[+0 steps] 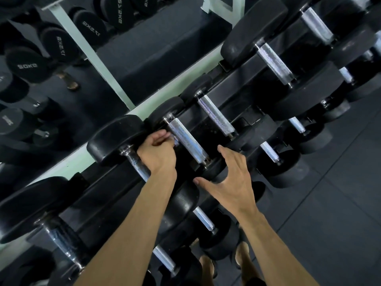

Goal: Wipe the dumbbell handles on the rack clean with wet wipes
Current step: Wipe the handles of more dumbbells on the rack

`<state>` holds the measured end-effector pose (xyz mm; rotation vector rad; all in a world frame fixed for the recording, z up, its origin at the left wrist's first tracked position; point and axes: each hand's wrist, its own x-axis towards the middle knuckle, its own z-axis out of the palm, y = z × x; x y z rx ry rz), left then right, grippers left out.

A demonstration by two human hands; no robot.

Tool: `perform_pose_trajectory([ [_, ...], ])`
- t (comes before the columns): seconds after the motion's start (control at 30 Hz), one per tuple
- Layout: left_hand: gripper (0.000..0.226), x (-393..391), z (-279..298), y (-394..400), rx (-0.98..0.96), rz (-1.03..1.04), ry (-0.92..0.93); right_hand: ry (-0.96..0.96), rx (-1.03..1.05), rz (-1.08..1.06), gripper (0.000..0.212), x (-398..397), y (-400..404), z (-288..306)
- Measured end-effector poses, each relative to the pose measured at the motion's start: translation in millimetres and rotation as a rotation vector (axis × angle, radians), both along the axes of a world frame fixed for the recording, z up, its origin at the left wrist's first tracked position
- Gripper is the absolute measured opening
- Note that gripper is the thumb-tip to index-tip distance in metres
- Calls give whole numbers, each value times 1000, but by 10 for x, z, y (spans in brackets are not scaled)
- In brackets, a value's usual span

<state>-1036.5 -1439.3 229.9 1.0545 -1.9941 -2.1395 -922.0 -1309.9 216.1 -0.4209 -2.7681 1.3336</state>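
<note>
Black dumbbells with knurled chrome handles lie in rows on a black rack (226, 87). My left hand (156, 150) curls over the upper part of one chrome handle (137, 162), pinching a small pale wet wipe (175, 141) that peeks out by the fingertips. Right beside it lies another bright handle (186, 140). My right hand (231, 178) hovers with fingers spread and straight over the near black head of that neighbouring dumbbell, holding nothing.
A mirror (61, 79) behind the rack reflects more dumbbells with weight labels. Lower tiers of the rack hold smaller dumbbells (204, 221). Dark rubber floor tiles (329, 203) spread to the right. My feet (243, 254) stand close to the rack's base.
</note>
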Motion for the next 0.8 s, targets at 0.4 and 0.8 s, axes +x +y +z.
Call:
perform_pose_trajectory([
  [0.4,25,58,175,-29,-46,-20,43,18,-7,8,98,-4,3,-31],
  [0.8,14,65,150,-20,-114,-77,-23,53,0,2,98,-8,9,-102],
])
